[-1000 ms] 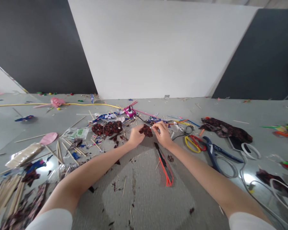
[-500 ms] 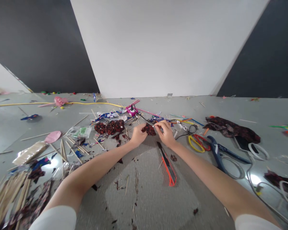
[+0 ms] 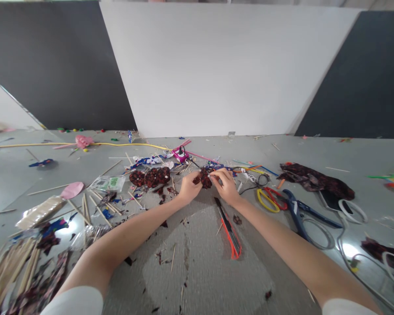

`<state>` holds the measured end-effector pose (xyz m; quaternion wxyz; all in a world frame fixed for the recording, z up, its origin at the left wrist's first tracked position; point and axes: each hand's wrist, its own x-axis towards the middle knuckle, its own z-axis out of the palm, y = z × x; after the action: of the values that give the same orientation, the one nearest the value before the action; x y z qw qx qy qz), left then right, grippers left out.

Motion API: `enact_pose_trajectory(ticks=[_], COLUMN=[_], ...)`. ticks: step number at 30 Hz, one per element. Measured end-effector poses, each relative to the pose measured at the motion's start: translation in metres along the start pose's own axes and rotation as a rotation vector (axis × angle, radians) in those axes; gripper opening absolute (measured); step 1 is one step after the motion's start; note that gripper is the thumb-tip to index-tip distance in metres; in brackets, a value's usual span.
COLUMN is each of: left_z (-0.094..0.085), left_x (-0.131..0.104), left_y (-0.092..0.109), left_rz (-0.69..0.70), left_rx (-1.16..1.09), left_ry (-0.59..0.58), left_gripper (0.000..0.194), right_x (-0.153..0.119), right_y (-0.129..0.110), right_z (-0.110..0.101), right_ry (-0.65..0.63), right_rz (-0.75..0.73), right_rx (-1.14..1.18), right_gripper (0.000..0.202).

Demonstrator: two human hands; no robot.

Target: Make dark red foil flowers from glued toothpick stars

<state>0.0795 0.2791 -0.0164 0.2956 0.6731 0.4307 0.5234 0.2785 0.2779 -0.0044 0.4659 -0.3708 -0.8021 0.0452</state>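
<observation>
Between my two hands is a dark red and black patterned piece of cloth (image 3: 205, 178), bunched up a little above the floor. My left hand (image 3: 190, 189) is closed on its left side. Thumb and fingers of my right hand (image 3: 225, 183) pinch at its upper right edge, where a tiny white spot shows; I cannot make out what it is. To the left lie rounded pieces of the same dark red cloth (image 3: 156, 176). A cutter knife (image 3: 228, 227) with an orange-red edge rests on the floor below my right hand.
Yellow-handled scissors (image 3: 267, 200), a red-handled pair (image 3: 276, 197) and a blue cutting tool (image 3: 297, 210) lie right. Beyond is a dark cloth bundle (image 3: 315, 177). A pink power socket (image 3: 180, 154) with a yellow cord sits ahead. Wooden sticks (image 3: 13, 262) and scraps cover the left.
The cloth between my hands has turned and now shows a more bunched, taller shape. Both hands stay at nearly the same place. My view has tilted up slightly.
</observation>
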Motion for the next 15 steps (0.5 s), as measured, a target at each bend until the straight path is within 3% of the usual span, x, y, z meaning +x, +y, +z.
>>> enact_pose_trajectory(ticks=[15], left_z=[0.0007], left_x=[-0.0006], left_y=[0.0004], left_rz=[-0.006], left_rx=[-0.003], left_ry=[-0.021], left_gripper=[0.015], right_x=[0.0003], right_y=[0.0017], right_z=[-0.0001], right_ry=[0.007], right_rz=[-0.023], right_rx=[0.003], right_gripper=[0.016])
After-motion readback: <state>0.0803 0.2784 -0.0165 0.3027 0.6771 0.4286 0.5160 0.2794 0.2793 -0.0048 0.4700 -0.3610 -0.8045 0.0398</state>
